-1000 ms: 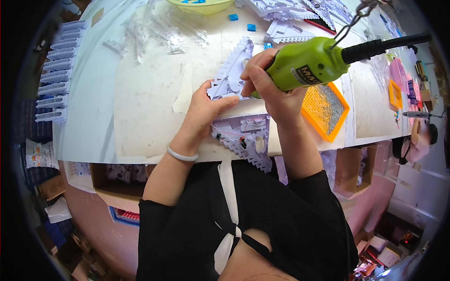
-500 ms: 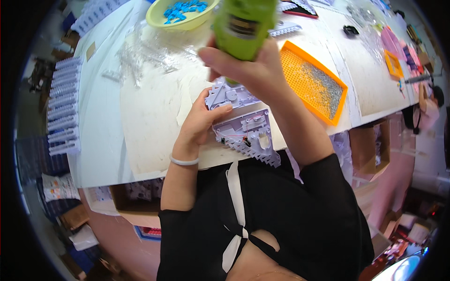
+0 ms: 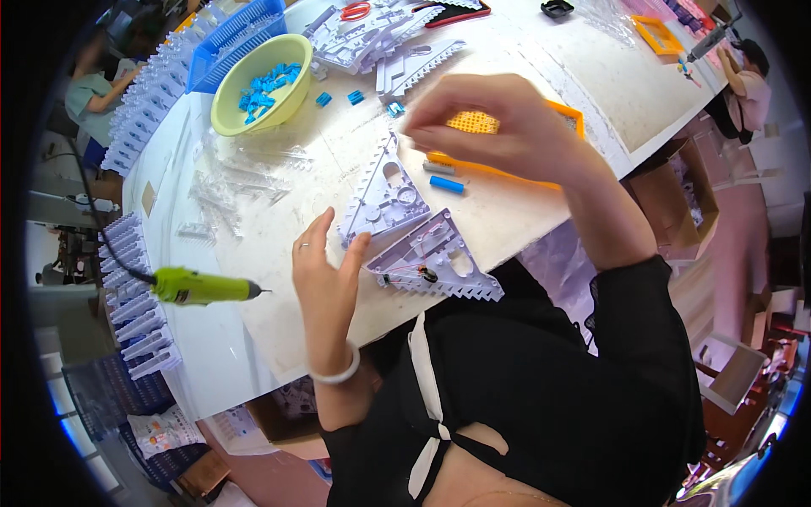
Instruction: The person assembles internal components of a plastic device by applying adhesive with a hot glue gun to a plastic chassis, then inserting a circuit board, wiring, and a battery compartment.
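My left hand [image 3: 325, 279] has its fingers spread at the lower left corner of a pale lilac, saw-edged triangular plastic housing [image 3: 384, 198]. Close below lies a second housing half [image 3: 439, 253], its open side up, with thin wires and a small dark part inside. My right hand [image 3: 507, 127] hovers above the orange tray, blurred, its thumb and fingertips brought together; whatever may be between them is too smeared to make out. On the table under it are a blue cylindrical battery [image 3: 446, 184] and a pale cylinder [image 3: 415, 167]. A green electric screwdriver [image 3: 203, 288] hangs from its cord to the left.
A yellow bowl [image 3: 221, 97] of blue parts stands near a blue basket [image 3: 203, 63]. The orange tray [image 3: 577, 122] is partly covered by my right hand. Clear plastic bags [image 3: 224, 198], stacked lilac parts [image 3: 135, 287] and red-handled scissors [image 3: 355, 11] lie around. Other people sit at both sides.
My right hand has let go of the screwdriver, which now hangs at the left. My left hand has opened off the housing, which is turned more upright. The view has swung to show more table.
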`<state>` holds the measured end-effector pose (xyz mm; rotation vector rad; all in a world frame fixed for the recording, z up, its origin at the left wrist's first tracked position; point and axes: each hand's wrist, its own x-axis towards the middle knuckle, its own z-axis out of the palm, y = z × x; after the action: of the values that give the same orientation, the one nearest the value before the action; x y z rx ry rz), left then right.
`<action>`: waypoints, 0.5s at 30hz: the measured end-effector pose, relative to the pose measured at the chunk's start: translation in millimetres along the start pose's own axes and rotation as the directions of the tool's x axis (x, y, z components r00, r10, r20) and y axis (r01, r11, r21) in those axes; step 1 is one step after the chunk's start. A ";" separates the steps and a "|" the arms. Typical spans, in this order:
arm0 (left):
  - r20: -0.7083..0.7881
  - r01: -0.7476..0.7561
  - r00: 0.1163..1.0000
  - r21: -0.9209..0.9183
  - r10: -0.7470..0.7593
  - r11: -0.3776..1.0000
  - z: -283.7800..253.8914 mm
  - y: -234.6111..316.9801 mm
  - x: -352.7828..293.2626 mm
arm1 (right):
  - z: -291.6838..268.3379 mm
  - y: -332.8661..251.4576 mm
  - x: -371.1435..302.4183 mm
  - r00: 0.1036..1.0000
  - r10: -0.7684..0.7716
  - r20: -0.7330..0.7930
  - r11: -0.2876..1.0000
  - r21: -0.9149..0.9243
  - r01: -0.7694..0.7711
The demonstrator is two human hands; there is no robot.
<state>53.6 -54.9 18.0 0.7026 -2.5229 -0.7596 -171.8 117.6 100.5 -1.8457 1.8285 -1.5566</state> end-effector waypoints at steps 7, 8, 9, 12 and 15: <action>-0.091 -0.341 0.851 -0.845 0.518 0.412 -106.9 88.5 -29.7 | -25.3 2.3 -69.2 0.905 0.407 0.120 0.896 -0.244 -0.371; -0.123 -0.290 0.854 -0.920 0.506 0.264 -104.1 93.7 -33.4 | -22.7 10.6 -82.0 0.902 0.426 0.077 0.848 -0.383 -0.368; -0.151 -0.242 0.861 -0.961 0.486 0.131 -106.9 107.9 -41.3 | -19.3 15.9 -93.3 0.905 0.423 0.039 0.795 -0.496 -0.350; -0.120 -0.153 0.920 -0.986 0.372 0.059 -112.2 143.6 -48.3 | -5.7 42.6 -113.3 0.952 0.306 0.007 0.731 -0.642 -0.231; -0.021 -0.053 0.982 -0.984 0.187 0.169 -110.6 154.0 -58.8 | -3.0 60.0 -123.5 0.951 0.308 -0.007 0.699 -0.676 -0.232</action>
<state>103.4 46.9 181.0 -0.0658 -1.4565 -2.0896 -183.2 200.9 -8.1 -1.6952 2.6944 -0.7025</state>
